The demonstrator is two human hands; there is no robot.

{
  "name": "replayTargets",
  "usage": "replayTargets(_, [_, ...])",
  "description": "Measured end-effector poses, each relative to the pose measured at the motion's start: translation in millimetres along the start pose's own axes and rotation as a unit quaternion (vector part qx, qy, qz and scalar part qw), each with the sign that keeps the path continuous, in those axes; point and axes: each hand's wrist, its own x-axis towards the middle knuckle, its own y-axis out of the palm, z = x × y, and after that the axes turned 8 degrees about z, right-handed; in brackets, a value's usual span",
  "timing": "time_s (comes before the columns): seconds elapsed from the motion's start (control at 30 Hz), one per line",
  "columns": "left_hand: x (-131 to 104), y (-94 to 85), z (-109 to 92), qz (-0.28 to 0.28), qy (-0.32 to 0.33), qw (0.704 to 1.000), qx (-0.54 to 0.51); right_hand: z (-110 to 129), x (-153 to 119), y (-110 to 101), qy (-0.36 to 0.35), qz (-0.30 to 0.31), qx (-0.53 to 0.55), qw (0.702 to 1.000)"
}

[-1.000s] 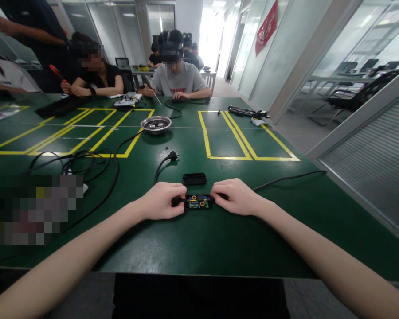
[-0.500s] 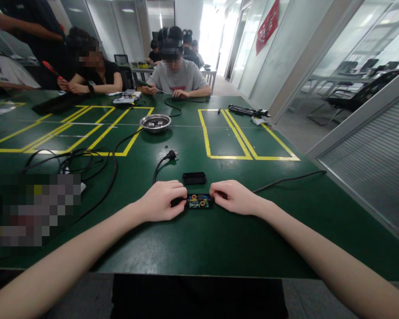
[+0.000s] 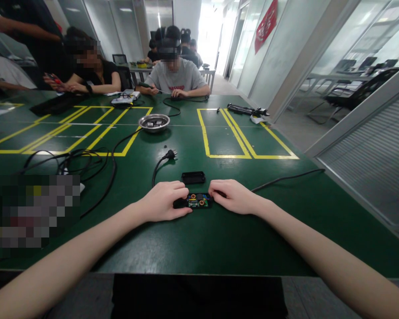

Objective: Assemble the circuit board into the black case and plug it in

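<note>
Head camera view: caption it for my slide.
Left hand and right hand holding an open circuit-board case by its ends, black cover beyond it on a green table.

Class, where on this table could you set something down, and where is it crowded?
Bare tabletop lies between the open case and the near edge, and between the steel bowl and right yellow tape. Crowded: the left, with black cables, and around left hand, right hand and plug.
</note>
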Motion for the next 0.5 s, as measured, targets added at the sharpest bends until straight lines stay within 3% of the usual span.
replayTargets(0.5, [2.4,-6.2,3.6,0.012,0.029,0.999,0.035,1.1,1.2,2.1,0.003,-0.006,-0.039,0.999])
